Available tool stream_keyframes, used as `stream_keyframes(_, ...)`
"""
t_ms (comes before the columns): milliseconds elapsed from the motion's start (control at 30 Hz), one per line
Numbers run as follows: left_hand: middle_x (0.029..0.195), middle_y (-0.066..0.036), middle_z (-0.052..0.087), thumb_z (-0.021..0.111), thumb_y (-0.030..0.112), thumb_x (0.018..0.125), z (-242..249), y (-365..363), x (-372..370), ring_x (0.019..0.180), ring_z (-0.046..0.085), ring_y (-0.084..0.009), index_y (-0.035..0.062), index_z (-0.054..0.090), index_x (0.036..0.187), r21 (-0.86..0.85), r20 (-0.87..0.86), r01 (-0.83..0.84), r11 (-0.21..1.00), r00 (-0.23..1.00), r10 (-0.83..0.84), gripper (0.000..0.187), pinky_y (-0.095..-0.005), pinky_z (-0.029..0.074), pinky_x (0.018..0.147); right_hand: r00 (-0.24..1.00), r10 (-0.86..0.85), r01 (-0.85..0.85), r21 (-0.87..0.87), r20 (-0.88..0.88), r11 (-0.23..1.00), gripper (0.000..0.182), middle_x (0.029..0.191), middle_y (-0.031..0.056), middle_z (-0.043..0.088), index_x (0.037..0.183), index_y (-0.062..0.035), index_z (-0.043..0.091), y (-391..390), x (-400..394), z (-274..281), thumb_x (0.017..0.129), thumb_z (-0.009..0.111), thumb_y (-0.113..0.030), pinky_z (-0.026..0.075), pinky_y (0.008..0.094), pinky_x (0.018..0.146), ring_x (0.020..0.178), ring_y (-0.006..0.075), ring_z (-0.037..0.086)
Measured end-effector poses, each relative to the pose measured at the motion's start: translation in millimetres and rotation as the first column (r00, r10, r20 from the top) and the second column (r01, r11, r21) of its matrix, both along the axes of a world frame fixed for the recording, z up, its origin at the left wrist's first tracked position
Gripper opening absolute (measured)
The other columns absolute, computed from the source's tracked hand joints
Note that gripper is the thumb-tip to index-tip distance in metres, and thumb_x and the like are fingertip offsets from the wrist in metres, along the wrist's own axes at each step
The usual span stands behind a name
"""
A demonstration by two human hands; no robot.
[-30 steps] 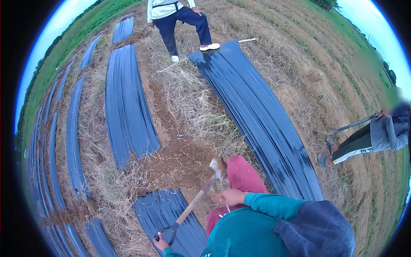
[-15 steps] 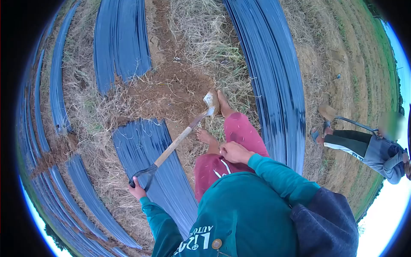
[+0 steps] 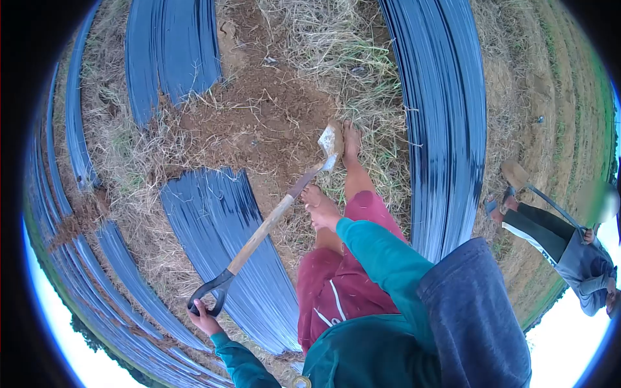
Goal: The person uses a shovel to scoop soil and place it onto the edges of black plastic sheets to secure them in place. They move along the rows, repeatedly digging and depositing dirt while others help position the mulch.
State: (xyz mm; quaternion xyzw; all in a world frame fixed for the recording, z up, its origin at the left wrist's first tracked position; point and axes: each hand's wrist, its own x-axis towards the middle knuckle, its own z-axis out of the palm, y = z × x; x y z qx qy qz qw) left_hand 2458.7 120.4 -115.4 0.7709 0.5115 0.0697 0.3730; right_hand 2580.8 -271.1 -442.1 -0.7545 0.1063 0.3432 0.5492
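A shovel (image 3: 264, 231) with a wooden shaft and black D-shaped handle lies diagonally before me. My left hand (image 3: 206, 319) is closed around that handle. The shovel's pale, soil-marked blade (image 3: 330, 143) rests by my far bare foot (image 3: 352, 139), on the edge of dug brown soil (image 3: 272, 97). Reaching down past my knee, my right hand (image 3: 328, 215) is apart from the shaft, just right of it, and overlaps my other foot in view. Its fingers look loosely extended, with nothing visible in them.
Strips of dark plastic sheeting (image 3: 446, 129) run along the ground on both sides, with dry grass (image 3: 323, 39) between them. One strip (image 3: 226, 239) ends beside the dug soil. At right, another person (image 3: 550, 226) stands holding a shovel (image 3: 515, 174).
My right hand has left my lap and reached forward and down toward the shaft. My left hand keeps hold of the handle. The view has shifted somewhat.
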Motion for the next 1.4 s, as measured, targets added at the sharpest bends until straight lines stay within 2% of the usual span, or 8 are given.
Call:
stream_keyframes(33,0.076,0.000,0.054,0.065,0.034,0.098,1.0,-4.6,-3.9,0.067,0.047,-0.0102,0.0027,0.058,0.099,0.005,-0.011,0.000,1.000,1.000,0.000,0.033,-0.0276,0.039,0.063,0.998,-0.053,0.052,0.024,0.033,0.998,0.027,0.095,0.0133,0.073,0.106,-0.0056,0.064,11.4,-12.1,-19.4,0.093,0.058,-0.028,0.058,0.0439,0.073,0.078,0.0262,0.071)
stream_keyframes(100,0.076,-0.001,0.054,0.064,0.036,0.098,1.1,-9.0,-8.5,0.068,0.048,-0.0104,0.0041,0.057,0.097,-0.017,-0.019,-0.019,1.000,1.000,0.019,0.032,-0.0275,0.039,0.066,0.676,-0.215,0.326,0.024,-0.705,0.945,0.030,0.080,0.0119,0.069,0.100,-0.0004,0.061,21.4,26.5,65.8,0.097,0.055,-0.030,0.056,0.0363,0.050,0.059,0.0224,0.067)
stream_keyframes(333,0.068,0.000,0.051,0.067,0.039,0.095,-87.5,105.9,-2.4,0.059,0.047,-0.0092,0.0056,0.059,0.086,-0.129,-0.008,-0.096,0.987,0.995,0.095,0.036,-0.0258,0.039,0.054,0.722,-0.230,0.355,0.065,-0.652,0.932,0.019,0.071,0.0090,0.065,0.087,-0.0010,0.060,49.3,-8.7,106.5,0.094,0.056,-0.018,0.050,0.0325,0.042,0.054,0.0176,0.064)
stream_keyframes(533,0.062,0.002,0.049,0.070,0.044,0.092,-161.8,178.4,50.1,0.050,0.045,-0.0084,0.0071,0.060,0.084,-0.121,-0.226,-0.189,0.975,0.961,0.158,0.040,-0.0258,0.036,0.044,0.787,-0.190,0.300,0.095,-0.588,0.949,0.018,0.067,0.0100,0.065,0.080,0.0004,0.062,41.0,-5.6,80.7,0.090,0.056,-0.013,0.051,0.0353,0.052,0.057,0.0178,0.064)
stream_keyframes(700,0.062,0.002,0.049,0.069,0.047,0.092,-184.5,214.4,70.8,0.051,0.047,-0.0088,0.0067,0.060,0.083,-0.132,-0.161,-0.087,0.987,0.985,0.065,0.042,-0.0256,0.037,0.045,0.841,-0.243,0.271,-0.012,-0.484,0.962,0.019,0.063,0.0148,0.064,0.073,0.0005,0.062,42.1,-26.3,32.8,0.084,0.056,-0.014,0.051,0.0391,0.057,0.057,0.0247,0.064)
stream_keyframes(867,0.063,0.001,0.050,0.071,0.045,0.091,-197.3,214.1,55.3,0.051,0.048,-0.0097,0.0056,0.061,0.084,-0.121,-0.118,-0.111,0.986,0.988,0.097,0.041,-0.0258,0.038,0.046,0.850,-0.108,0.137,0.019,-0.515,0.990,0.020,0.064,0.0189,0.062,0.071,0.0008,0.063,44.0,-60.5,15.7,0.081,0.056,-0.015,0.050,0.0442,0.059,0.060,0.0307,0.064)
stream_keyframes(1033,0.064,0.000,0.051,0.071,0.042,0.092,-192.9,208.6,46.5,0.053,0.048,-0.0095,0.0047,0.061,0.091,-0.190,-0.115,-0.075,0.979,0.992,0.054,0.039,-0.0256,0.038,0.048,0.849,0.035,-0.034,0.012,-0.528,0.999,0.016,0.075,0.0134,0.068,0.084,-0.0010,0.063,20.0,-65.1,20.3,0.091,0.057,-0.014,0.053,0.0363,0.055,0.061,0.0221,0.066)
stream_keyframes(1400,0.062,0.001,0.050,0.073,0.042,0.090,-170.0,180.4,61.9,0.050,0.045,-0.0083,0.0053,0.060,0.086,-0.128,-0.071,-0.084,0.988,0.995,0.075,0.039,-0.0246,0.036,0.045,0.864,-0.155,0.151,-0.047,-0.479,0.987,0.015,0.072,0.0105,0.068,0.086,-0.0010,0.066,36.2,-64.3,83.5,0.087,0.059,-0.015,0.053,0.0367,0.057,0.062,0.0212,0.067)
